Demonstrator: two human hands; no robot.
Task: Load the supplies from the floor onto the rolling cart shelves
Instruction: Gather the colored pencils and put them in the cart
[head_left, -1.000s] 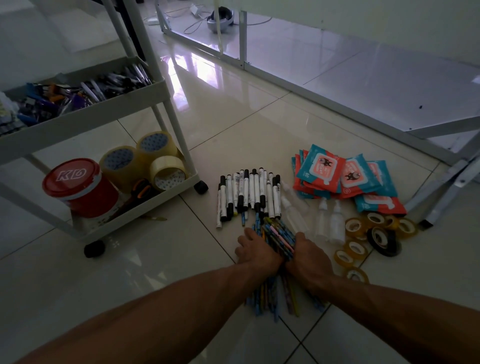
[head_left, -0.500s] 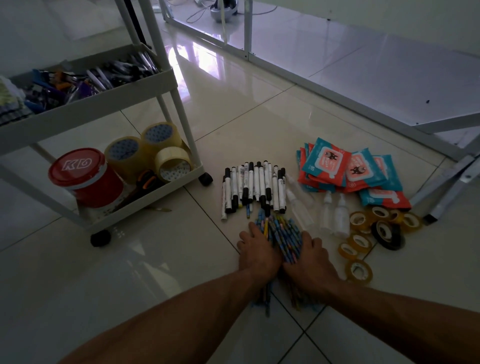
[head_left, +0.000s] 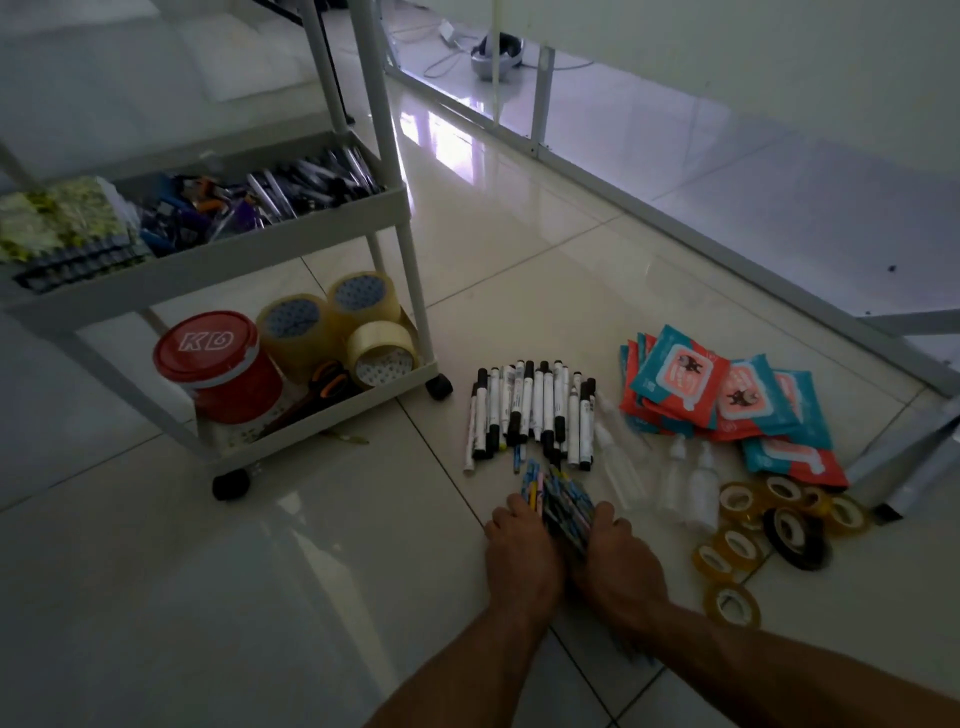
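Note:
A bundle of coloured pens (head_left: 563, 500) lies on the floor tiles, squeezed between my left hand (head_left: 522, 553) and my right hand (head_left: 621, 564). Both hands press in from the sides with fingers curled around the bundle. Beyond it lies a row of black-and-white markers (head_left: 530, 410). The white rolling cart (head_left: 218, 270) stands at the left; its middle shelf holds pens and small items, its bottom shelf a red tub (head_left: 215, 364), big tape rolls (head_left: 332, 327) and scissors (head_left: 317, 389).
Right of the pens lie clear small bottles (head_left: 685, 483), several teal-and-red wipe packs (head_left: 717, 395) and several small tape rolls (head_left: 763, 525). A metal frame rail (head_left: 675, 218) crosses the floor behind. A folded grey stand (head_left: 914, 462) lies at the far right.
Both hands have closed in tighter on the pen bundle, gathering it narrower. The view has tilted up and shifted, so the cart appears nearer.

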